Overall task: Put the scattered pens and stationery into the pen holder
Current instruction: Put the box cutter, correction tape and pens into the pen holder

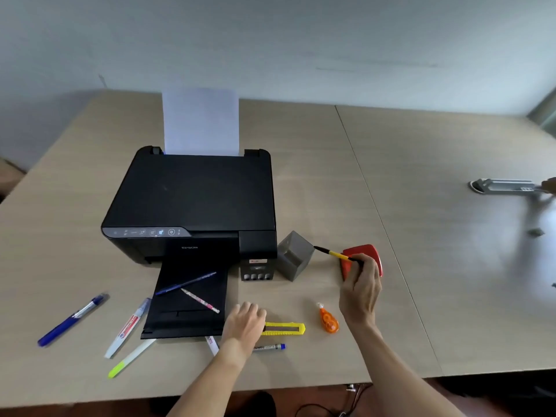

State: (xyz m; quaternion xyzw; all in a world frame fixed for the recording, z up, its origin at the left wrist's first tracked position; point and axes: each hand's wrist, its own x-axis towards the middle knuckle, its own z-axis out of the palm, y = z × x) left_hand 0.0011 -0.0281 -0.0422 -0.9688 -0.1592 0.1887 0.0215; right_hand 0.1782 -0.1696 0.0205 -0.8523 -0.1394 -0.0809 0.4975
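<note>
Yellow and black plastic marks the slim pen [335, 254] that is pinched between the fingertips of the right hand [361, 288], its black tip pointed at the grey square pen holder [293, 255] standing just left of that hand, apart from it. A red rounded plastic object [374, 257] is partly covered behind the hand. An orange correction-tape dispenser [328, 319] lies just below and left of it. The left hand [245, 325] is laid palm down, fingers spread and gripping nothing, over the near end of a yellow utility knife [285, 328]; a whiteboard marker [269, 347] lies just below it.
</note>
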